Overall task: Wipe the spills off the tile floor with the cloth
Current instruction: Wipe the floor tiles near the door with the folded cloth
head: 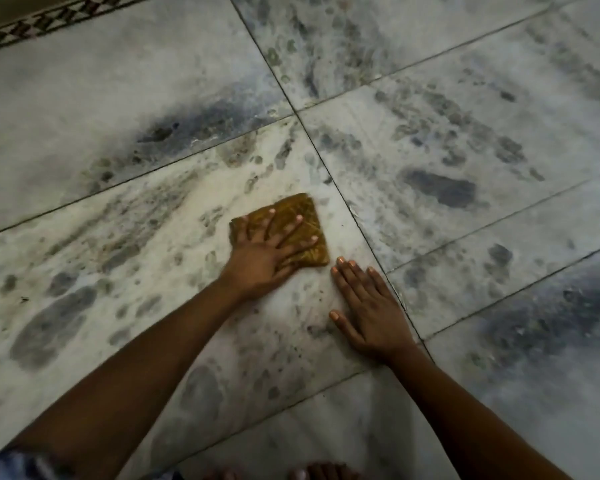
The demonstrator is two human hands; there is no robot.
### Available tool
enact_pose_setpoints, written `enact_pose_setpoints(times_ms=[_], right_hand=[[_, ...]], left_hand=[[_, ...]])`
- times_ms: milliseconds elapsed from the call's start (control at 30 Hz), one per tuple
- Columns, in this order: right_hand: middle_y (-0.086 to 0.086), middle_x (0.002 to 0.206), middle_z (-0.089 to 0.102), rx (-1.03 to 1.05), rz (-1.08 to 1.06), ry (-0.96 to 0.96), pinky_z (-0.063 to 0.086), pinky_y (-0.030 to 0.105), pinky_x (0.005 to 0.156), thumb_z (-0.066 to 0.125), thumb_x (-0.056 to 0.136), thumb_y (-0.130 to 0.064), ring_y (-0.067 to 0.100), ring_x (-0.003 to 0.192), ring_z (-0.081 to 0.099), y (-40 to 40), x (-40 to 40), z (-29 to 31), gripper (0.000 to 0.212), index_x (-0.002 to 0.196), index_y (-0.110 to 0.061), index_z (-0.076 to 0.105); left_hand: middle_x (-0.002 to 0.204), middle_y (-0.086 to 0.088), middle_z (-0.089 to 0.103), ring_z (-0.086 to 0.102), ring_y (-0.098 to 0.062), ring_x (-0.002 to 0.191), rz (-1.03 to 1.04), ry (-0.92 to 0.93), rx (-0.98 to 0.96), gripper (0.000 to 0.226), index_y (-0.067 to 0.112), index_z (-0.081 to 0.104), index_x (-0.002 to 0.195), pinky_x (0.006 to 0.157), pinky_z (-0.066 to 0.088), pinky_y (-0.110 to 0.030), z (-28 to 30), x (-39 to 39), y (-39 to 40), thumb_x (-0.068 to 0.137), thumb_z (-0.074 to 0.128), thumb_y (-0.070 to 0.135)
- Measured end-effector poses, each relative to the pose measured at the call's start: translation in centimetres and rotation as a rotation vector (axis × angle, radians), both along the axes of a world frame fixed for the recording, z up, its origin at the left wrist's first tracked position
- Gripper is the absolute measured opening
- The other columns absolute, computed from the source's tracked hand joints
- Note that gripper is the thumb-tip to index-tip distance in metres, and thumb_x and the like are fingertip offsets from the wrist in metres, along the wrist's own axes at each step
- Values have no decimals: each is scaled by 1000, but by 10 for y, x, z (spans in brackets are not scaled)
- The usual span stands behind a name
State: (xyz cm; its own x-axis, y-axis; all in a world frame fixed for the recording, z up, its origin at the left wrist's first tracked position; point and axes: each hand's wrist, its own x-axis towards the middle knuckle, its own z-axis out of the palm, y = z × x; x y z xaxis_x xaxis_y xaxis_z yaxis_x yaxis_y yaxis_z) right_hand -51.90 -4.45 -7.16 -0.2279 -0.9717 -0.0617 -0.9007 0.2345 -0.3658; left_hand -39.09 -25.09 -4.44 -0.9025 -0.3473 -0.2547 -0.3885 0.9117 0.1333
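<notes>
A folded mustard-brown cloth (pixel 300 204) lies on the white marble tile floor (pixel 84 91) near the middle of the view. My left hand (pixel 260 261) lies flat on top of it with fingers spread, pressing it to the tile. Just right of the cloth, my right hand (pixel 371 313) rests palm down on the bare floor, holding nothing. Dark grey smudges mark the tiles: a big one (pixel 440 192) to the right of the cloth, another (pixel 52 323) at the left, and one (pixel 174 129) further back.
Dark grout lines cross the floor, one running diagonally just right of the cloth (pixel 343 199). A patterned border strip (pixel 32 26) edges the far left corner. My toes (pixel 319 472) show at the bottom edge. More grey streaks cover the right-hand tiles (pixel 551 323).
</notes>
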Motion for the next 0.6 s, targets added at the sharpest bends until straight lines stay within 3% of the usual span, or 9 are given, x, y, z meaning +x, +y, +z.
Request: enact_pose_setpoints(times_ms=[100, 233, 367, 500, 600], right_hand=[[5, 154, 21, 1, -9, 3, 13, 38, 115, 30, 92, -49, 13, 143, 14, 1, 1, 0, 65, 146, -12, 29], [9, 154, 21, 24, -29, 14, 14, 37, 116, 17, 96, -50, 17, 143, 16, 1, 1, 1, 67, 146, -7, 27], [10, 154, 15, 16, -149, -13, 3, 29, 117, 15, 96, -50, 16, 144, 9, 0, 1, 2, 68, 147, -5, 22], [11, 154, 21, 38, -157, 11, 4, 31, 115, 10, 96, -52, 18, 142, 15, 1, 3, 3, 70, 146, -5, 25], [13, 153, 24, 55, -145, 31, 5, 31, 115, 8, 96, -53, 20, 142, 19, 1, 3, 1, 72, 146, -5, 26]], left_hand=[[155, 14, -2, 1, -39, 143, 144, -29, 12, 59, 56, 7, 137, 107, 6, -65, 0, -6, -30, 80, 6, 68], [158, 9, -3, -10, -41, 141, 381, -39, 50, 51, 51, 14, 142, 106, 0, -67, 3, -57, -13, 93, 28, 56], [158, 6, -2, -11, -37, 142, 295, 32, 3, 55, 48, 4, 143, 106, -12, -61, -7, -20, 42, 90, 15, 59], [155, 8, 2, 3, -37, 143, 151, 43, 9, 58, 47, 7, 141, 107, -7, -60, -9, 52, 44, 86, 7, 66], [157, 10, -3, -6, -34, 144, 288, -29, 14, 58, 53, -2, 137, 107, -7, -62, -6, 51, 8, 82, 7, 69]])
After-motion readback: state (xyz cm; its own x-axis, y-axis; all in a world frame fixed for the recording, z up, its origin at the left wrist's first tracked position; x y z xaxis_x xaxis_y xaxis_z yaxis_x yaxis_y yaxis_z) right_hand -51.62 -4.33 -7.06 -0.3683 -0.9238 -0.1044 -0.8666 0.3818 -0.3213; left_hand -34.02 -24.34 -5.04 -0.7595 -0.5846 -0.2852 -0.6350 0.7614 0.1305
